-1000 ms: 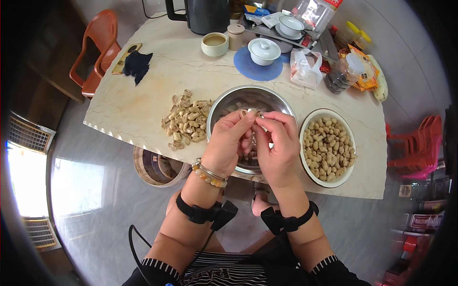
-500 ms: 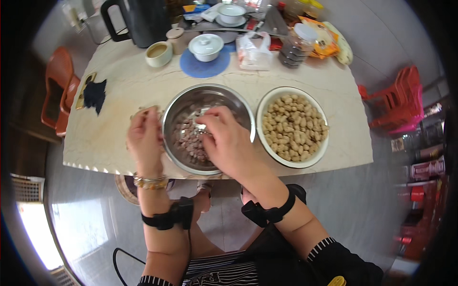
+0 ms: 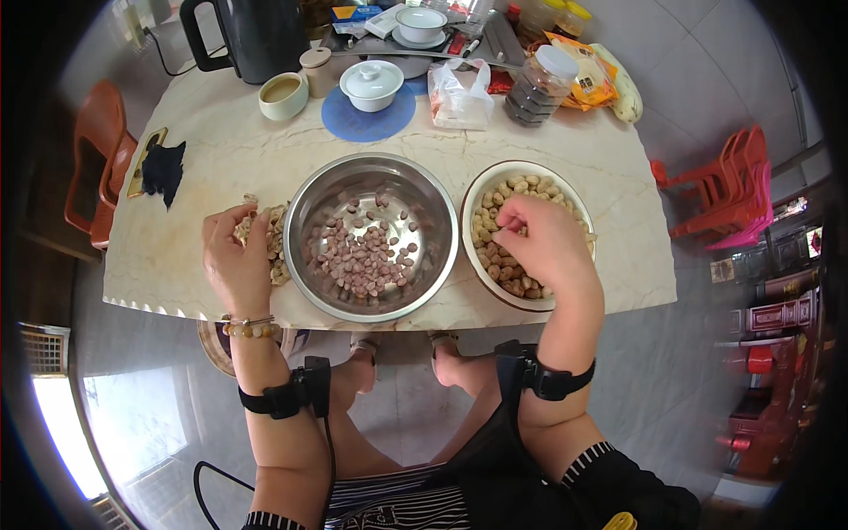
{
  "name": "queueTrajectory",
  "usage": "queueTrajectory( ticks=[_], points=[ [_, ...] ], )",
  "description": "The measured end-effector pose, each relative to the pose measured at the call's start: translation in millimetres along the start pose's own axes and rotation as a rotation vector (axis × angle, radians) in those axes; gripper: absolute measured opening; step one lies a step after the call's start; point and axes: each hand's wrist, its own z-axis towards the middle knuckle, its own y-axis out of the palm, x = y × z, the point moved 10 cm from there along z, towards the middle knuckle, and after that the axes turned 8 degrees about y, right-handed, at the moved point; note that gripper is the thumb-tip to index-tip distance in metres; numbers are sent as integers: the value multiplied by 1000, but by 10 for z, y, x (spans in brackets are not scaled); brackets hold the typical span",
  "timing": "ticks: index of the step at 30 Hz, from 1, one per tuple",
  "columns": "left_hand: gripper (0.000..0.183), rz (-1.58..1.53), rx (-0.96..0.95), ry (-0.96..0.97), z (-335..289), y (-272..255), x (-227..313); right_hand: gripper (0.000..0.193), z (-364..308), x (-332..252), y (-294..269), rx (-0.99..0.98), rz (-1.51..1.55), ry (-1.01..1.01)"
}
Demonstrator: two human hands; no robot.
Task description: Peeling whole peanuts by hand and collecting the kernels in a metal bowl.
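Note:
Above the white bowl (image 3: pixel 472 265), heaped with unshelled peanuts (image 3: pixel 511 272), my right hand (image 3: pixel 552 238) is closed in a pinch at its left side, apparently on a peanut, mostly hidden by the fingers. My left hand (image 3: pixel 234 261) hovers over a pile of broken peanut shells (image 3: pixel 276 247) left of the steel basin. Its thumb and forefinger are curved and apart, with shells showing between them. Between my hands stands the steel basin (image 3: pixel 446 265), with many pinkish shelled peanut kernels (image 3: pixel 358 256) scattered on its bottom.
Behind the bowls are a lidded white cup (image 3: pixel 371 86) on a blue mat (image 3: pixel 336 124), a beige cup (image 3: pixel 284 97), a black kettle (image 3: pixel 265 40), a plastic bag (image 3: pixel 464 97) and a clear jar (image 3: pixel 541 88). A dark cloth (image 3: pixel 163 172) lies at the left.
My right hand has moved from inside the steel basin to the peanuts in the white bowl. My left hand has lowered slightly over the shells, and its pinch has loosened.

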Motion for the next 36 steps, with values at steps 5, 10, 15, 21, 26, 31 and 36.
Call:
queueTrajectory(
  ticks=[5,10,15,21,26,31,36],
  points=[
    [20,-82,9,-16,-13,48,-145,18,52,269,16,-17,-81,78],
    [21,18,93,16,-23,-38,-2,20,128,317,102,-21,-141,46],
    [16,-263,136,55,-38,-57,124,21,105,299,43,-65,15,104],
    [13,-846,-181,-46,-226,379,573,27,37,-267,-8,-46,615,-190],
    [27,-1134,-660,-217,-628,814,984,31,-112,-781,242,-99,1068,-281],
    [33,-1430,-794,-342,-760,921,1093,32,-123,-850,604,-284,1371,-139],
    [31,-1448,-749,-443,-747,949,957,26,-172,-919,717,-329,1462,-106]
  ],
)
